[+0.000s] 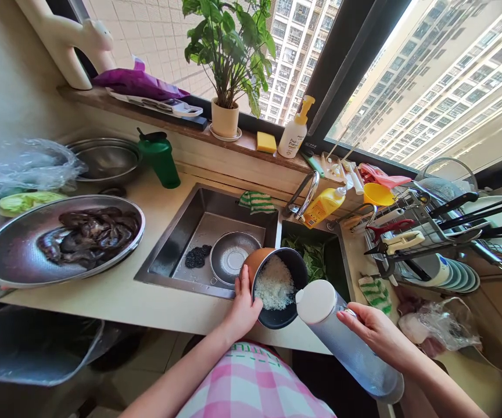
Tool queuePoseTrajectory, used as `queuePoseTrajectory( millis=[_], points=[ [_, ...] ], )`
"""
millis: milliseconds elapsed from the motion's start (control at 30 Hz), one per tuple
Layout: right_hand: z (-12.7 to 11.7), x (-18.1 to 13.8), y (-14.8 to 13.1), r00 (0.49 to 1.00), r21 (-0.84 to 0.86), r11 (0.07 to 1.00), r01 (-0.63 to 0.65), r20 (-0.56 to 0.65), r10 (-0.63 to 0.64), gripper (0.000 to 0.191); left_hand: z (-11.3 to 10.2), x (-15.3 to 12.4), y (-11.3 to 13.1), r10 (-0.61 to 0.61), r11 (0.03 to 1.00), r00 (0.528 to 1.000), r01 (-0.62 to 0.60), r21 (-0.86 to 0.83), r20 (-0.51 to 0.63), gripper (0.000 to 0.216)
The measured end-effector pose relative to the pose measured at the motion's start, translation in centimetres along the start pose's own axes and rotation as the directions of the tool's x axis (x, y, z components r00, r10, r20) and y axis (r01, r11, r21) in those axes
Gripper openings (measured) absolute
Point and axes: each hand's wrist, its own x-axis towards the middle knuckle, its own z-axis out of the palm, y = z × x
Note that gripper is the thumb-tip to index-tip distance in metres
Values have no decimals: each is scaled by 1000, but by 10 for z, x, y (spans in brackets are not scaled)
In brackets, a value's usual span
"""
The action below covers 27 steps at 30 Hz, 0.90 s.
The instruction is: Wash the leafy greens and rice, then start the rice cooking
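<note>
Big double sink (176, 244) sits behind everything, and over its front edge the left hand (243, 307) grips a dark pot (277, 316) with rice (274, 284) inside, fingers wrapped round the rim. Right hand (375, 331) has its fingers curled around a clear canister (347, 342), white lid tipped right against the pot.

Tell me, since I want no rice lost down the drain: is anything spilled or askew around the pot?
No spill shows. The left hand holds the pot of rice tilted over the sink edge, and the right hand holds the container slanted, its spout at the rim. The rice sits inside the pot.
</note>
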Motion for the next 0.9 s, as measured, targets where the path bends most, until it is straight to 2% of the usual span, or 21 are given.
queuePoseTrajectory(
  millis=[167,467,667,900],
  points=[
    [1,0,0,1000,-8,1000,-2,22,2,47,0,0,1,-2,999,1000,1,40,23,89],
    [2,-2,-3,1000,-5,1000,26,2,-26,47,0,-3,-2,14,1000,1000,-14,4,7,92],
    [1,0,-2,998,6,999,50,-47,-49,46,0,-2,-2,-4,1000,1000,4,7,7,92],
    [0,3,-4,996,-49,999,22,-86,-26,50,2,1,-1,-3,998,1000,2,64,11,91]
  ],
)
